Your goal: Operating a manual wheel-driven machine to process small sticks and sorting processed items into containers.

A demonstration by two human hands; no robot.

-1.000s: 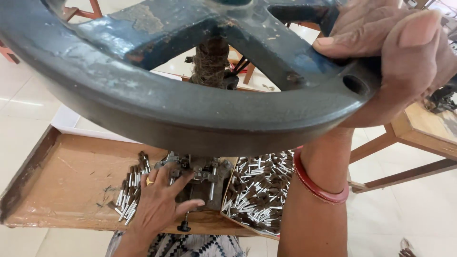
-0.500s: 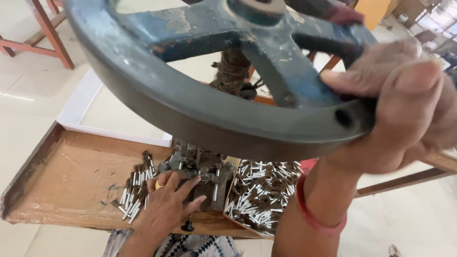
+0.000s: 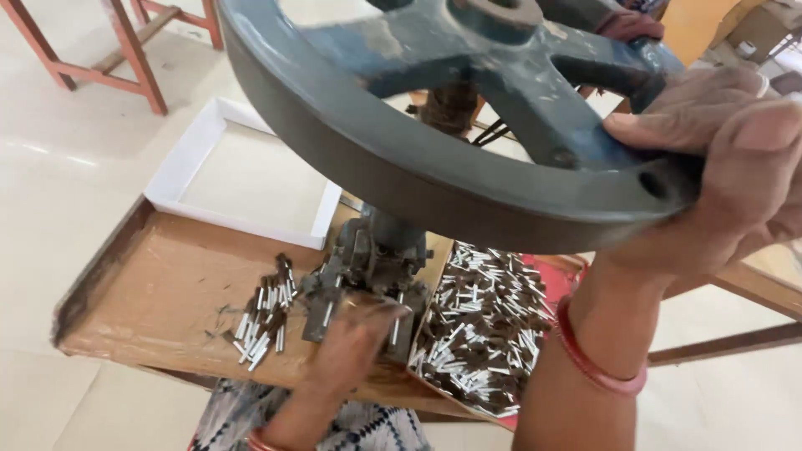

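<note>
The right hand grips the rim of the big grey-blue handwheel at about three o'clock on the wheel, fingers curled over the top and thumb pressed along the outer edge, close to a small hole in the rim. Compared with half a second ago the wheel has swung: the spoke and the hole sit further toward the right edge of the view and the rim now tilts more steeply, so the press screw beneath has been turned a bit further. Below the hub, the dark metal press head stands on the wooden table. The left hand, blurred with motion, has slid from the press base toward six o'clock and now hovers just in front of it; whether its fingers pinch a piece I cannot tell. A small heap of short metal pins lies at nine o'clock from the press, and a much larger pile of pins fills a tray at three o'clock. A shallow white tray rests at the table's far edge, around eleven o'clock. A red bangle circles the right wrist. The pull-back of the left hand while the wheel turns suggests a pressing stroke under way.
</note>
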